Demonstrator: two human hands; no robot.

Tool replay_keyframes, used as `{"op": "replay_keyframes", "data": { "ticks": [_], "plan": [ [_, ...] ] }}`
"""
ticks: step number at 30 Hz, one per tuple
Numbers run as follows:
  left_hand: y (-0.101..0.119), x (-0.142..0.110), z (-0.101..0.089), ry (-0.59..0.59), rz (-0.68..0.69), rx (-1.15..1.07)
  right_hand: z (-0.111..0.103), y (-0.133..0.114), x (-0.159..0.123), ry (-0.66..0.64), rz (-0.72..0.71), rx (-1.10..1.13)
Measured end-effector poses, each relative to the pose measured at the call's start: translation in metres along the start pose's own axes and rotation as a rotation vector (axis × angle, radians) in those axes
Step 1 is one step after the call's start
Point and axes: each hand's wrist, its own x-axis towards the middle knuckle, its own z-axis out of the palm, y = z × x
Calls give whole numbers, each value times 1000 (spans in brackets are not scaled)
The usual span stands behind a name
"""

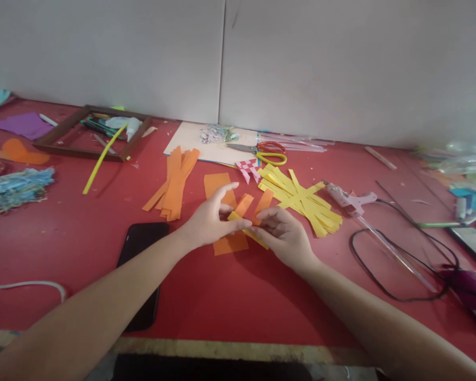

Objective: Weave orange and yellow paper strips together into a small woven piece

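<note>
Both hands meet over the middle of the table. My left hand [214, 217] pinches a yellow paper strip [261, 242] between thumb and fingers, its index finger raised. My right hand [283, 235] grips the same crossed paper strips from the other side, its fingers curled. Two folded orange paper strips [265, 203] stick up between the hands, crossing the yellow one. Under the hands lies a sheet of orange paper [230, 245]. Left of them rests a pile of orange strips [177, 185]; to the right is a pile of yellow strips [301, 198]. A pink-and-white woven paper piece [248, 170] lies just beyond.
A glue gun [351, 201] with a looping black cord lies at right. Scissors [272, 153] rest on a pale board [182, 138]. A black phone [143, 243] is beside my left forearm. A brown frame [59, 144] holds tools at back left; a wall [143, 58] stands behind.
</note>
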Motion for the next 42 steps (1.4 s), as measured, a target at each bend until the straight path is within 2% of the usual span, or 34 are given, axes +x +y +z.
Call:
{"op": "replay_keyframes", "data": {
  "ticks": [6,14,17,22,26,29,34,38,42],
  "plan": [
    [6,-4,1,16,51,202,1,-1,0,-4,-16,-17],
    [-1,0,-1,107,68,116,0,-8,3,28,36,30],
    [0,0,0,102,11,27,1,-10,4,48,44,20],
    [8,-4,3,93,-90,43,2,-12,3,56,68,9],
    [10,-5,4,107,-21,27,1,-11,4,44,130,43],
    [8,-5,4,74,-16,60,-3,-7,5,34,181,69],
    [6,-5,4,-35,-17,5,-6,0,6,20,183,79],
    [5,-4,4,-40,12,-24,-6,1,5,65,196,102],
    [2,-3,3,-18,54,-35,-4,-3,5,29,193,124]
  ]
}}
